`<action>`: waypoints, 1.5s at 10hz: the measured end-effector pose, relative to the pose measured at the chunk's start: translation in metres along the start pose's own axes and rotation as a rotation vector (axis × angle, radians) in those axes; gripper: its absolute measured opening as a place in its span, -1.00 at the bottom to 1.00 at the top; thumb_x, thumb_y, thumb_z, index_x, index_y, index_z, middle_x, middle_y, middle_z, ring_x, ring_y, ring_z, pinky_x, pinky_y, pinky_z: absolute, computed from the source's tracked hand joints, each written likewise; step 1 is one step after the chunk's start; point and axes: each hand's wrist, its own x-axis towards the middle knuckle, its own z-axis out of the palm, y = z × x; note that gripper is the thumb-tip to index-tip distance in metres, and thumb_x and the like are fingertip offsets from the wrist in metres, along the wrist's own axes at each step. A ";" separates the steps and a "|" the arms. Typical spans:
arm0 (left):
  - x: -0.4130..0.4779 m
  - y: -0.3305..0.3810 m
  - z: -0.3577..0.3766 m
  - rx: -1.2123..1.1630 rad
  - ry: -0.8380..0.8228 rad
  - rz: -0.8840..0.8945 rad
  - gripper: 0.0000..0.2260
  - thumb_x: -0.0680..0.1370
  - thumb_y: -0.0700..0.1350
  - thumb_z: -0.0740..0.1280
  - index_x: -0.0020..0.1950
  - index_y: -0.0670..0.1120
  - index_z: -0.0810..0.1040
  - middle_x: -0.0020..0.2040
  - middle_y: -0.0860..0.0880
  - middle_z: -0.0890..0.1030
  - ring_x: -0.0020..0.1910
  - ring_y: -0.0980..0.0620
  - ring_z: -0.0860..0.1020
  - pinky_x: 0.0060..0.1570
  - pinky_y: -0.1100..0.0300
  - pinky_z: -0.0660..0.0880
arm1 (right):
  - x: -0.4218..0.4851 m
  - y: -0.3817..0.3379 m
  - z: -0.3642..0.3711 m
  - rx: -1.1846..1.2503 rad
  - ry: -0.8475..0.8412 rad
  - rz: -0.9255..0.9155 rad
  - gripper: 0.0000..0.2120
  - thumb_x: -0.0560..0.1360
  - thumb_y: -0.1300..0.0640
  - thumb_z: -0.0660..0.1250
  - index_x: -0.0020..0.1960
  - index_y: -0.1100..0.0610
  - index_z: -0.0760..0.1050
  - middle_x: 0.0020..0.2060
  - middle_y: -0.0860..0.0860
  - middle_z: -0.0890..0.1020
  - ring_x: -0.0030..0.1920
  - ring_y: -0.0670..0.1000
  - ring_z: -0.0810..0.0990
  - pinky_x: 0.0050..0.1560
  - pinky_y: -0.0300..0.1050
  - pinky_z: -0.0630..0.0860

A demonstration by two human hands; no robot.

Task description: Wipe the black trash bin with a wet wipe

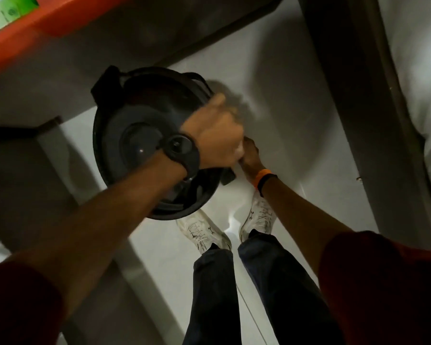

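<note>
I look straight down on the round black trash bin point(139, 135), which stands on the pale floor with its lid closed. My left hand point(214, 135), with a black watch on the wrist, reaches across the lid and curls over the bin's right rim; it is blurred. My right hand point(250, 155), with an orange band on the wrist, is lower, against the bin's right side. A small white bit of the wet wipe point(240, 151) shows at its fingers. The left hand hides most of the wipe and the bin's side wall.
An orange ledge point(23, 41) with a green packet point(15, 8) runs along the top left. A dark bed frame point(346, 95) with white bedding point(418, 58) stands on the right. A grey furniture leg point(23, 170) is on the left. My white shoes point(202, 232) stand just below the bin.
</note>
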 end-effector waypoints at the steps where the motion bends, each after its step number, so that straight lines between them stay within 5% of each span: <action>1: -0.005 0.036 0.024 0.152 -0.121 0.156 -0.68 0.59 -0.03 0.12 -0.17 -0.08 0.62 -0.14 -0.06 0.66 0.00 -0.08 0.50 0.22 -0.04 0.36 | -0.012 0.008 -0.005 0.032 -0.032 -0.022 -0.72 0.66 0.37 0.13 -0.03 0.20 0.59 -0.11 0.15 0.64 -0.08 -0.07 0.69 -0.19 -0.50 0.51; 3: -0.014 0.042 0.034 0.163 -0.099 0.188 -0.67 0.57 0.02 0.16 -0.25 -0.04 0.62 -0.28 -0.01 0.64 -0.09 -0.05 0.53 0.27 -0.03 0.35 | -0.033 0.014 -0.034 0.059 -0.068 -0.003 -0.67 0.58 0.42 0.23 -0.24 0.12 0.57 -0.41 -0.10 0.66 -0.41 -0.20 0.62 -0.34 -0.30 0.55; 4: -0.016 0.043 0.032 0.133 -0.066 0.216 -0.67 0.57 0.05 0.15 -0.18 -0.05 0.63 -0.21 -0.02 0.65 -0.04 -0.06 0.53 0.35 -0.07 0.32 | -0.046 0.022 -0.047 -0.093 -0.024 -0.052 -0.72 0.58 0.43 0.26 -0.21 0.17 0.59 -0.36 -0.09 0.68 -0.31 -0.16 0.63 -0.20 -0.24 0.56; 5: -0.035 0.047 0.024 -0.031 0.094 0.078 -0.69 0.57 0.05 0.13 0.08 -0.08 0.57 0.04 -0.07 0.64 0.11 -0.10 0.52 0.34 -0.09 0.32 | -0.074 0.030 -0.065 -0.133 0.072 -0.048 -0.74 0.57 0.43 0.31 0.24 0.33 0.57 0.07 0.23 0.67 0.10 0.17 0.63 0.22 0.13 0.57; 6: -0.066 0.048 0.018 -0.233 0.308 -0.153 -0.68 0.54 0.07 0.20 0.18 -0.07 0.56 0.16 -0.06 0.62 0.23 -0.08 0.51 0.33 -0.08 0.32 | -0.102 0.032 -0.068 -0.165 0.133 0.000 -0.65 0.56 0.40 0.35 0.33 0.28 0.55 0.16 0.27 0.66 0.18 0.26 0.64 0.26 0.24 0.58; 7: -0.132 0.024 0.005 -0.475 0.520 -0.610 -0.58 0.53 0.11 0.23 0.34 -0.04 0.48 0.36 -0.04 0.52 0.44 -0.03 0.39 0.42 -0.13 0.23 | -0.153 0.031 -0.066 -0.211 0.149 -0.027 -0.84 0.55 0.40 0.34 0.04 0.26 0.66 -0.02 0.24 0.70 -0.01 0.27 0.70 -0.08 0.04 0.71; 9: -0.220 -0.045 -0.012 -0.430 0.544 -0.946 -0.59 0.58 0.11 0.15 0.36 -0.04 0.45 0.39 -0.03 0.49 0.45 -0.02 0.36 0.39 -0.06 0.20 | -0.216 0.030 -0.057 -0.161 0.102 0.012 -0.73 0.55 0.47 0.27 -0.13 0.18 0.63 -0.13 0.09 0.69 -0.15 0.16 0.69 -0.42 -0.22 0.64; 12: -0.265 -0.072 -0.046 -0.386 0.598 -0.998 -0.59 0.62 0.13 0.10 0.40 -0.02 0.40 0.44 -0.01 0.44 0.49 0.01 0.31 0.43 -0.14 0.15 | -0.233 0.021 -0.041 -0.091 0.081 0.107 -0.79 0.59 0.44 0.25 0.03 0.29 0.65 -0.02 0.09 0.71 -0.04 0.13 0.71 -0.33 -0.25 0.68; 15: -0.256 -0.090 -0.100 -0.368 0.691 -0.976 -0.53 0.62 0.18 0.06 0.41 -0.03 0.41 0.44 -0.02 0.44 0.49 -0.01 0.33 0.41 -0.11 0.18 | -0.185 -0.045 0.035 -0.164 -0.119 -0.072 -0.84 0.57 0.36 0.34 -0.05 0.12 0.56 -0.16 0.08 0.67 -0.04 0.20 0.68 -0.03 0.08 0.70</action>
